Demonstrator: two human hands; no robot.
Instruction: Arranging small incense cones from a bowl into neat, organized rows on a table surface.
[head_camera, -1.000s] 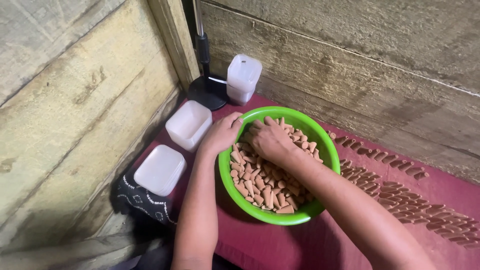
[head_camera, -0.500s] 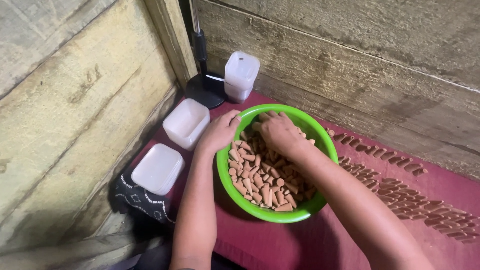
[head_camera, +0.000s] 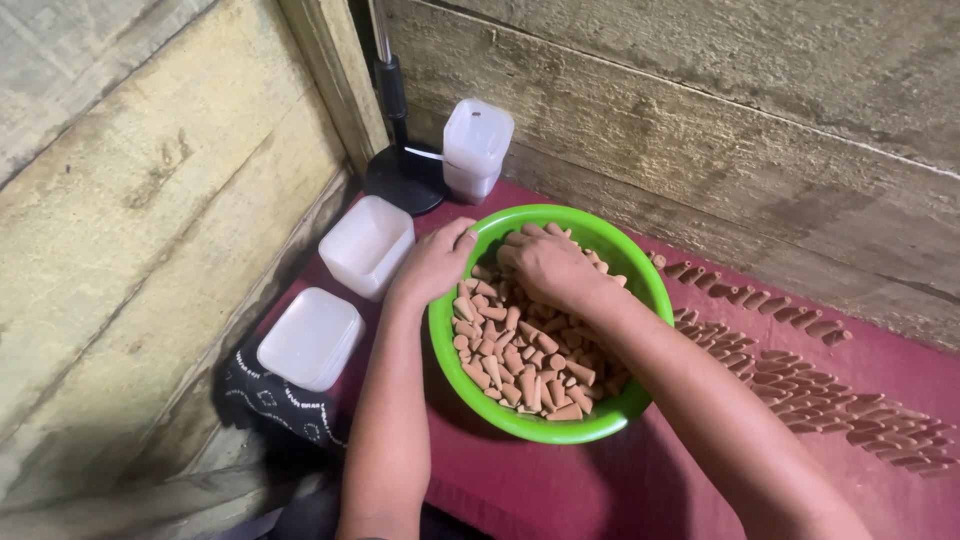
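A bright green plastic bowl (head_camera: 590, 425) sits on a dark red cloth and holds a heap of small tan cone-shaped pieces (head_camera: 525, 355). My left hand (head_camera: 437, 262) rests on the bowl's near-left rim with its fingers curled down among the cones. My right hand (head_camera: 545, 265) lies palm down on the heap at the bowl's far side, fingers closed over several cones. What my fingers hold underneath is hidden.
Two white square tubs (head_camera: 367, 243) (head_camera: 312, 338) stand left of the bowl, and a taller translucent container (head_camera: 476, 148) at the back beside a black round stand base (head_camera: 403, 177). Rows of cones (head_camera: 790, 375) lie on the red cloth (head_camera: 560, 490) at right. Wooden plank walls close in behind and left.
Both hands stayed in the bowl and shifted slightly among the cones; the right hand slid a little toward the bowl's far rim. The view moved a bit.
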